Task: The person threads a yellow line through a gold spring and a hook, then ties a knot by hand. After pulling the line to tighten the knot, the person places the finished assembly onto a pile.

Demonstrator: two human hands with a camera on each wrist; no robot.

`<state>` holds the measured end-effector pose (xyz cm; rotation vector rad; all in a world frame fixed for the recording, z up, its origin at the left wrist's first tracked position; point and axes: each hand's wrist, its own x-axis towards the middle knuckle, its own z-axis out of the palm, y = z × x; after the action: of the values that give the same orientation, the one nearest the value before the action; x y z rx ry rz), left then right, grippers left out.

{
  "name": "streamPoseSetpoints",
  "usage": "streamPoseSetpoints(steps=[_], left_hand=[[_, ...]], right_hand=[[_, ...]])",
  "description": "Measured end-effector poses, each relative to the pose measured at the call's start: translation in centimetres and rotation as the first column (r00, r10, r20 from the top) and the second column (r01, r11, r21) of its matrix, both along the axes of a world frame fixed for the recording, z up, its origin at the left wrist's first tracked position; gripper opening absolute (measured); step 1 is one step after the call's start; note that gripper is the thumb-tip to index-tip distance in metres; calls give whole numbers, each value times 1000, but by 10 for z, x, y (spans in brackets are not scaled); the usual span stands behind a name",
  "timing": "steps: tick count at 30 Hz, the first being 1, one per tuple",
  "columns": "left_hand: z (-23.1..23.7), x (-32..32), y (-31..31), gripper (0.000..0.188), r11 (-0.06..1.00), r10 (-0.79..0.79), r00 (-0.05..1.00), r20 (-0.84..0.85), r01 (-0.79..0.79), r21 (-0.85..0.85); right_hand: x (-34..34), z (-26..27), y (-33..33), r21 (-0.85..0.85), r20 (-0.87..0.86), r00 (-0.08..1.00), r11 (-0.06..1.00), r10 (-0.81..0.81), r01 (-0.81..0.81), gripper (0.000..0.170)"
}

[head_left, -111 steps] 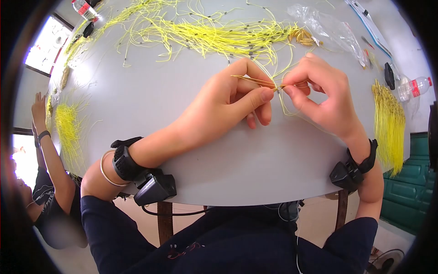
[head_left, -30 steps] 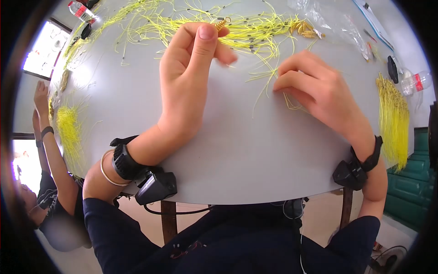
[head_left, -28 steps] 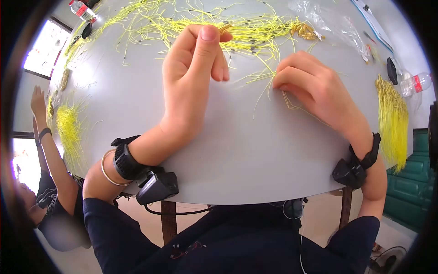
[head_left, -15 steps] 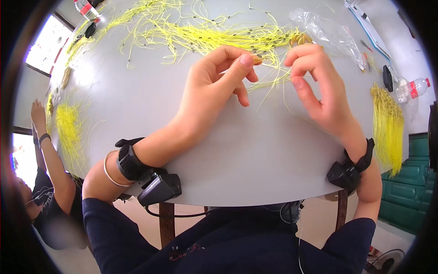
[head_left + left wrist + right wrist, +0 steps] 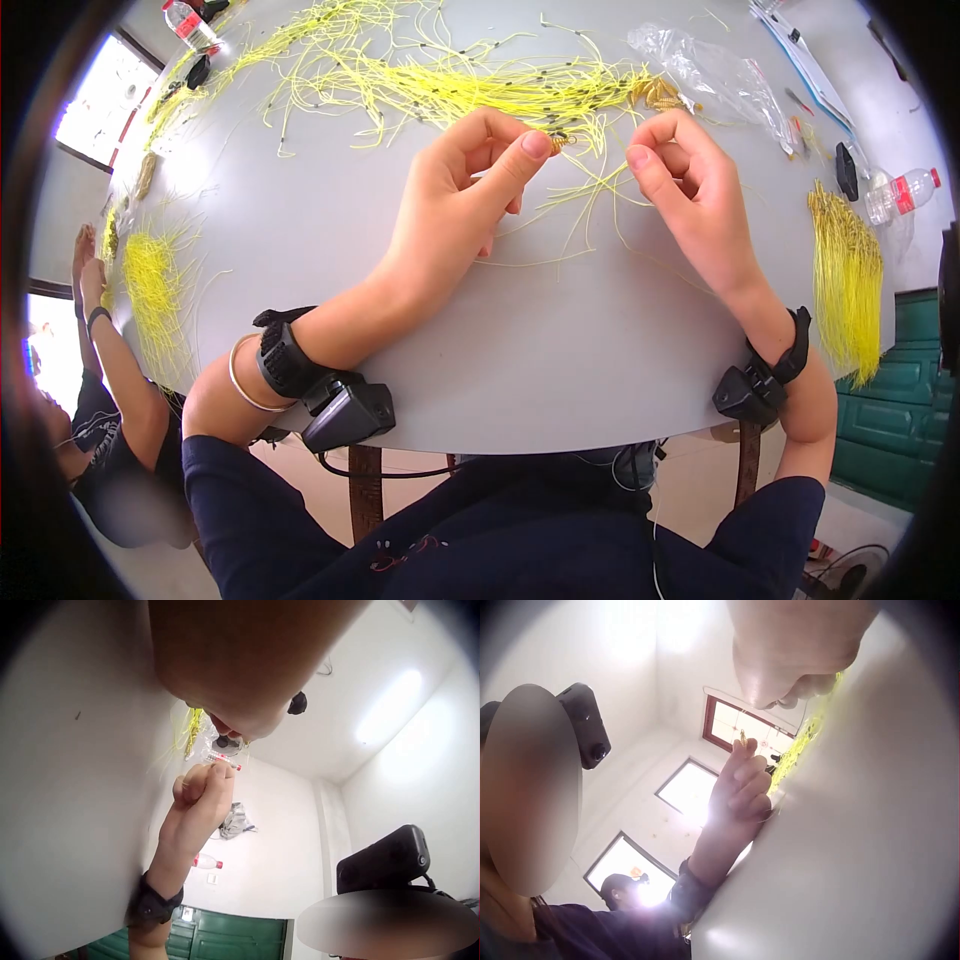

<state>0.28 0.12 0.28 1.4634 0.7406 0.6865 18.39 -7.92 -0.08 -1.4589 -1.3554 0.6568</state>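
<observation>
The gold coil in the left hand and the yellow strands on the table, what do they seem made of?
Gold coil: probably metal with a shiny finish; its wiry turns suggest that. Yellow strands: likely synthetic line, thin, bright and loosely curling; exact fibre unclear.

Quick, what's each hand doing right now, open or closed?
Left hand: closed, pinching a small gold coil.
Right hand: curled; whether it holds anything cannot be told.

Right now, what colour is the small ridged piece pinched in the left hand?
The small ridged piece is gold; it shows best in the head view.
</observation>
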Motion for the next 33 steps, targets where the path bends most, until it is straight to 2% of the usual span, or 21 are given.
streamPoseSetpoints(steps=[19, 28, 33], left_hand=[[0, -3, 2, 27, 997, -82, 996, -28, 82, 11], [0, -2, 1, 29, 999, -50, 999, -16, 50, 19], [-1, -1, 0, 31, 996, -89, 996, 5, 89, 20]], right_hand=[[-3, 1, 2, -98, -14, 1000, 995, -13, 12, 14], [-5, 3, -1, -114, -32, 998, 992, 46, -49, 11], [-6, 4, -3, -67, -171, 972, 983, 159, -172, 9]])
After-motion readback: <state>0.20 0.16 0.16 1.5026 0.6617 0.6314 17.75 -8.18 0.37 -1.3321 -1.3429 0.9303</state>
